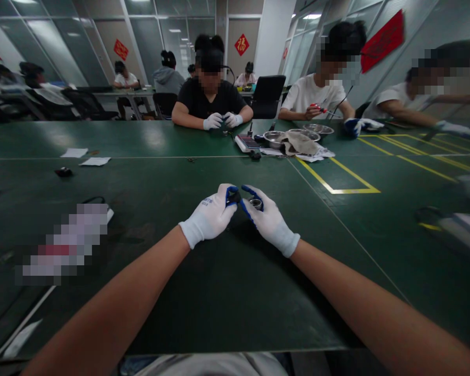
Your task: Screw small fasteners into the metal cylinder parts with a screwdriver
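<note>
Metal bowls (274, 138) and a crumpled rag (297, 142) are lying at one o'clock. At centre, the left hand (215, 210) is pinching a black part (233, 198); the right (267, 215) is curling around a metal ring (255, 203).

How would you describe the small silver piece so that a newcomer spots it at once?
Find the green table, then the nearest pair of gloved hands above it. The silver piece is in the right hand; it looks round, unlike the dark object in the left hand.
</note>
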A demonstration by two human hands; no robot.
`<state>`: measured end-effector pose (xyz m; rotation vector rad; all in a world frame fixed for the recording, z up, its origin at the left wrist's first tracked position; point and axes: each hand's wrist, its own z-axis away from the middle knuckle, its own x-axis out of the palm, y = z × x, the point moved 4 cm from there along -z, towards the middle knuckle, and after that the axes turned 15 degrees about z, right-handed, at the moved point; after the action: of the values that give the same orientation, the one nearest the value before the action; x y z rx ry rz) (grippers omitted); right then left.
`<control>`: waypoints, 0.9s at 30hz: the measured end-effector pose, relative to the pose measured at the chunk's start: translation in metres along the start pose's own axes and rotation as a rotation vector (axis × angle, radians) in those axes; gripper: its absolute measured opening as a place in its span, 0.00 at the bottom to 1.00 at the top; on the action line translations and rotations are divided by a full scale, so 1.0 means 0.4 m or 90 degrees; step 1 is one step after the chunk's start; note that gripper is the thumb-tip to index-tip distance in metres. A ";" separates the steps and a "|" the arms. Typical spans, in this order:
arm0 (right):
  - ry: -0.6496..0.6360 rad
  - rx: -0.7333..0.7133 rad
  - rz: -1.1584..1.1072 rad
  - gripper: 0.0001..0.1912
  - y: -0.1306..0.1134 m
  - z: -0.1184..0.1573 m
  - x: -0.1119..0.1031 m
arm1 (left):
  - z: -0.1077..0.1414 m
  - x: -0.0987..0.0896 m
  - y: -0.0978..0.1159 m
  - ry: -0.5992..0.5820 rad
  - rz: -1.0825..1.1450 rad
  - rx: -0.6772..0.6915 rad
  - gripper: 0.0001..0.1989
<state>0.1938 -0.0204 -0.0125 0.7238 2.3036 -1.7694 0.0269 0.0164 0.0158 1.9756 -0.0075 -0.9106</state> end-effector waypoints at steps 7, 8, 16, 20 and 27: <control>-0.067 -0.022 -0.028 0.18 -0.012 -0.007 -0.004 | 0.010 -0.003 0.021 -0.016 -0.021 0.028 0.21; -0.070 -0.014 -0.034 0.18 -0.010 -0.008 -0.005 | 0.010 -0.005 0.021 -0.018 -0.012 0.021 0.22; -0.072 0.109 -0.130 0.26 0.034 -0.022 -0.002 | 0.004 -0.036 0.012 0.041 0.075 -0.045 0.08; -0.078 0.135 -0.148 0.28 0.036 -0.021 0.000 | 0.005 -0.033 -0.008 0.055 0.113 -0.051 0.17; -0.076 0.146 -0.178 0.28 0.028 -0.019 0.002 | 0.005 -0.029 -0.023 0.080 0.120 -0.064 0.19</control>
<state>0.1996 -0.0108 -0.0203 0.3240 2.2354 -2.1580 0.0142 0.0242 0.0149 1.8988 -0.0739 -0.6523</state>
